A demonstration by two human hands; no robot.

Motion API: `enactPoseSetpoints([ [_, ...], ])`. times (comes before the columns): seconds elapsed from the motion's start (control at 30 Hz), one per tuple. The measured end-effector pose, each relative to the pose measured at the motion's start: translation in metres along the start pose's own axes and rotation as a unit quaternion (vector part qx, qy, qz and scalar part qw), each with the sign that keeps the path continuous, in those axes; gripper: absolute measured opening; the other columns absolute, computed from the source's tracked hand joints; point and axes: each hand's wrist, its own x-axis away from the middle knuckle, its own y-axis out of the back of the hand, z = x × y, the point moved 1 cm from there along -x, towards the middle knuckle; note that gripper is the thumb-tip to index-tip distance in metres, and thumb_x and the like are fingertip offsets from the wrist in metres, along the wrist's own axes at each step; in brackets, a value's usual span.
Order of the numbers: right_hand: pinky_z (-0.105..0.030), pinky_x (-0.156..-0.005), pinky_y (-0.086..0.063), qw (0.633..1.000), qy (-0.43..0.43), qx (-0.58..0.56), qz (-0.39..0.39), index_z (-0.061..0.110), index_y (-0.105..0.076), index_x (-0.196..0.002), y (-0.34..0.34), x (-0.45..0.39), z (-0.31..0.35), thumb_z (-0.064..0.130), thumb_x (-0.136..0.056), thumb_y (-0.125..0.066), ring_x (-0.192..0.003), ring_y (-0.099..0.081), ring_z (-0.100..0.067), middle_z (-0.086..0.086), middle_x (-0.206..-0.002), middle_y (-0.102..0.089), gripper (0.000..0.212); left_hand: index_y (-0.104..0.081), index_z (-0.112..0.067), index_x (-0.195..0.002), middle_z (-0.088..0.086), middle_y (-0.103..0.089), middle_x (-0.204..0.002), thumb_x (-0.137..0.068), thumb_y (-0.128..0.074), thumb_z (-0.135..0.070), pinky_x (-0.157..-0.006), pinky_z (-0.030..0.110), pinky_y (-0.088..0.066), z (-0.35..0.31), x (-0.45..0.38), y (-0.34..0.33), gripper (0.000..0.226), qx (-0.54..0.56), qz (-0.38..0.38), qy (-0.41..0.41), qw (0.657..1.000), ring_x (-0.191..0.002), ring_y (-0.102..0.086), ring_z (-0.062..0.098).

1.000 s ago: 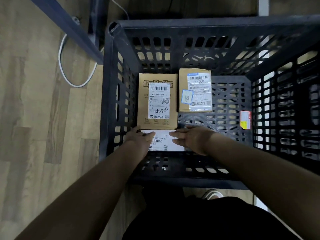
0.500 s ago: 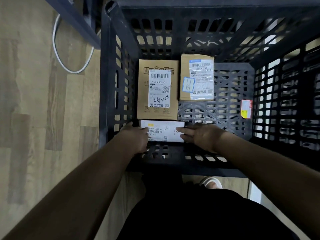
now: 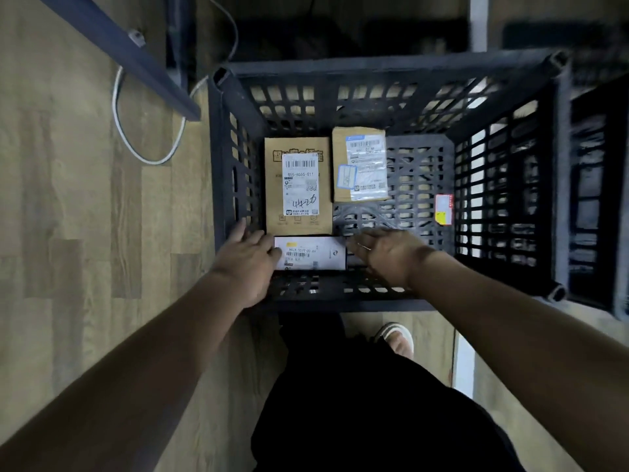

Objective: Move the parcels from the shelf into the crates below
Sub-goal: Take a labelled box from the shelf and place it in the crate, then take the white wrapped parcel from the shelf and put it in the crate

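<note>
With both the left hand (image 3: pixel 250 258) and right hand (image 3: pixel 388 255) slack-fingered, grasping nothing, the white parcel (image 3: pixel 310 253) is best left flat against the crate (image 3: pixel 340 299) wall, hands withdrawn straight upward

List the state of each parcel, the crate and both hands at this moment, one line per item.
Crate: standing on the floor, open-topped, three parcels inside.
Large brown parcel: flat on the crate floor, label up.
Small brown parcel: flat, label up, beside the large one.
White parcel: flat by the near wall, label up.
Left hand: fingers relaxed, at the white parcel's left end.
Right hand: open, by its right end; contact unclear.
</note>
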Motion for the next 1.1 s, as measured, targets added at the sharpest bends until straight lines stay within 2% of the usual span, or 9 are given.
enactPoseSetpoints([
  [0.13,-0.034,-0.118,-0.011,0.999,-0.041,-0.012,0.003,0.012,-0.001,-0.152,0.048,0.092,-0.005,0.023,-0.104,-0.027,-0.147,-0.003,-0.022,-0.005,-0.160,0.000,0.056,-0.025,-0.019,-0.146,0.008,-0.012,-0.156,-0.095,-0.042,-0.029,-0.115,0.047,0.005,0.013,0.064,0.059,0.055,0.008,-0.043,0.054,0.998,-0.143,-0.012,0.025],
  [0.3,-0.032,-0.118,-0.008,0.994,-0.091,-0.053,-0.039,0.012,0.000,-0.152,0.115,0.200,-0.009,0.032,-0.100,-0.040,-0.147,-0.002,-0.021,-0.005,-0.160,0.000,0.069,-0.024,-0.021,-0.146,0.007,-0.004,-0.158,-0.093,-0.047,-0.022,-0.116,0.043,0.006,0.036,0.148,0.153,0.058,0.058,-0.108,0.080,0.989,-0.144,-0.008,0.024],
  [0.4,-0.032,-0.120,-0.007,0.987,-0.104,-0.073,-0.097,0.012,-0.002,-0.152,0.166,0.261,-0.004,0.036,-0.096,-0.048,-0.147,-0.006,-0.022,-0.006,-0.160,-0.003,0.076,-0.025,-0.019,-0.145,0.009,-0.004,-0.158,-0.093,-0.048,-0.021,-0.116,0.043,0.004,0.057,0.203,0.212,0.058,0.073,-0.168,0.088,0.979,-0.144,-0.008,0.026],
  [0.6,-0.031,-0.117,0.001,0.956,-0.156,-0.082,-0.235,0.012,-0.001,-0.152,0.272,0.358,0.012,0.043,-0.096,-0.046,-0.147,-0.002,-0.020,-0.003,-0.160,-0.002,0.078,-0.030,-0.017,-0.141,0.011,-0.008,-0.157,-0.094,-0.046,-0.020,-0.116,0.043,0.002,0.102,0.303,0.322,0.049,0.046,-0.303,0.108,0.946,-0.143,-0.010,0.026],
  [0.83,-0.033,-0.118,-0.001,0.904,-0.208,-0.115,-0.355,0.013,0.000,-0.152,0.332,0.428,0.043,0.045,-0.095,-0.047,-0.147,-0.003,-0.019,-0.002,-0.160,-0.003,0.080,-0.027,-0.017,-0.145,0.011,-0.010,-0.157,-0.097,-0.040,-0.028,-0.117,0.041,-0.001,0.103,0.393,0.367,0.051,0.085,-0.404,0.111,0.904,-0.144,-0.012,0.025],
  [0.97,-0.035,-0.118,-0.004,0.874,-0.231,-0.125,-0.410,0.011,-0.005,-0.152,0.349,0.457,0.058,0.043,-0.094,-0.050,-0.147,-0.007,-0.021,-0.004,-0.160,-0.008,0.080,-0.035,-0.014,-0.143,0.013,-0.017,-0.156,-0.095,-0.046,-0.026,-0.117,0.041,-0.003,0.094,0.425,0.373,0.051,0.138,-0.460,0.095,0.872,-0.143,-0.016,0.026],
  [1.1,-0.035,-0.119,-0.012,0.843,-0.245,-0.133,-0.460,0.011,-0.012,-0.151,0.363,0.475,0.065,0.041,-0.092,-0.054,-0.144,-0.015,-0.021,-0.005,-0.158,-0.017,0.079,-0.027,-0.017,-0.146,0.011,-0.010,-0.157,-0.097,-0.042,-0.030,-0.117,0.040,-0.001,0.092,0.443,0.379,0.053,0.132,-0.465,0.090,0.870,-0.145,-0.010,0.024],
])
